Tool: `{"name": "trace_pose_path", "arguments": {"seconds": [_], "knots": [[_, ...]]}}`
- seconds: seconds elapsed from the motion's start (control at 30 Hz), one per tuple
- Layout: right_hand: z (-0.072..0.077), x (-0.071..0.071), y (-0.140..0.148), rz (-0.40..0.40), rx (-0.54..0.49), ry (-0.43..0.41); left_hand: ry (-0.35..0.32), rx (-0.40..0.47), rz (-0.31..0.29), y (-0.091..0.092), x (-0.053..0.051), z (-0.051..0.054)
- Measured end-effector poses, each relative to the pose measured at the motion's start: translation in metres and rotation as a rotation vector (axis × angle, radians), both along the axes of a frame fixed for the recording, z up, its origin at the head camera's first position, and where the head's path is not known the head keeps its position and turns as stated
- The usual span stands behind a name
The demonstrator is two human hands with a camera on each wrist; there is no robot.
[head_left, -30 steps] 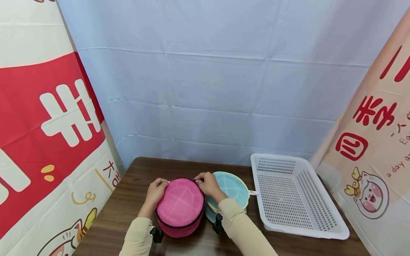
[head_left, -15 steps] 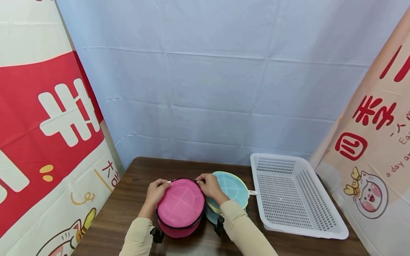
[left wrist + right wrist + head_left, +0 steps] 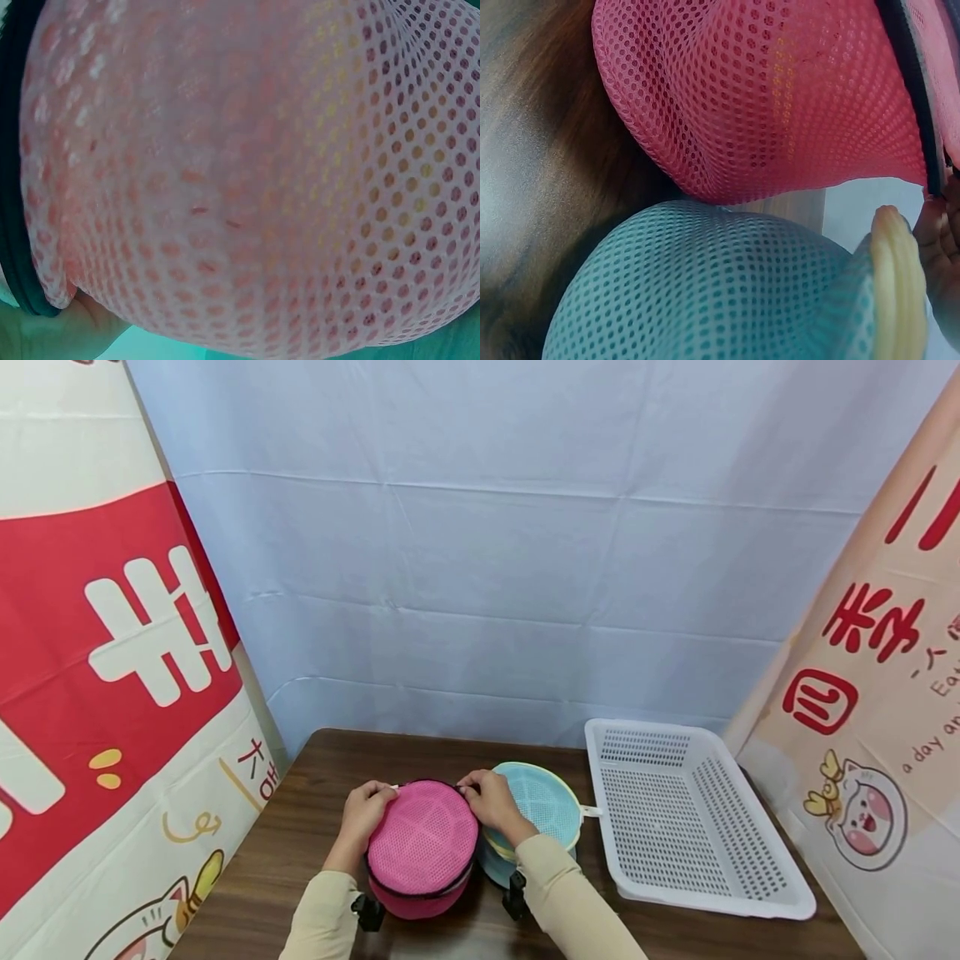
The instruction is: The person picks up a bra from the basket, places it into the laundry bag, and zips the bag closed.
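A round pink mesh laundry bag with black zipper edging stands on the table in front of me. At its back left rim, by a small white tab, my left hand grips the edge. My right hand pinches the black edging at the back right. The left wrist view is mostly filled by the bag's mesh side, with part of the left hand at the lower left. Fingers of the right hand show at the black zipper edge in the right wrist view.
A light blue mesh bag with yellow edging and a white tab sits just right of the pink bag, partly under my right forearm. Right of it stands a white perforated plastic basket. The dark wooden table ends at a hanging blue cloth.
Both hands stay at the pink bag's rim. The right hand has shifted very slightly right, and the white tab by the left fingers shows a little more.
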State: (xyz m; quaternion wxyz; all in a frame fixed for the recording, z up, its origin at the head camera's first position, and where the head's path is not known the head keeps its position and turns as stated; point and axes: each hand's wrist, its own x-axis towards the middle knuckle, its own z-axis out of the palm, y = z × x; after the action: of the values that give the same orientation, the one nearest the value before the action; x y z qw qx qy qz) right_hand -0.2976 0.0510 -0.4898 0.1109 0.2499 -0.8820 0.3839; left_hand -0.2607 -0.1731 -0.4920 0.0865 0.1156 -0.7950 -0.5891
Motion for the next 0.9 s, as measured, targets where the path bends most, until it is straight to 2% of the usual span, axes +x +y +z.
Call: {"name": "trace_pose_path", "arguments": {"seconds": [0.3,0.63,0.77,0.9], "knots": [[-0.003,0.003,0.004,0.013,0.004,0.056,0.028,-0.035,0.072,0.001,0.0,0.001],[-0.005,0.004,0.006,0.006,-0.004,0.139,0.031,-0.019,0.066,0.002,0.0,0.002],[-0.005,0.006,0.008,0.01,-0.01,0.148,0.036,-0.007,0.068,0.001,0.0,0.003],[-0.004,0.007,0.012,0.012,-0.038,0.126,0.044,-0.002,0.114,-0.004,0.0,0.001]]}}
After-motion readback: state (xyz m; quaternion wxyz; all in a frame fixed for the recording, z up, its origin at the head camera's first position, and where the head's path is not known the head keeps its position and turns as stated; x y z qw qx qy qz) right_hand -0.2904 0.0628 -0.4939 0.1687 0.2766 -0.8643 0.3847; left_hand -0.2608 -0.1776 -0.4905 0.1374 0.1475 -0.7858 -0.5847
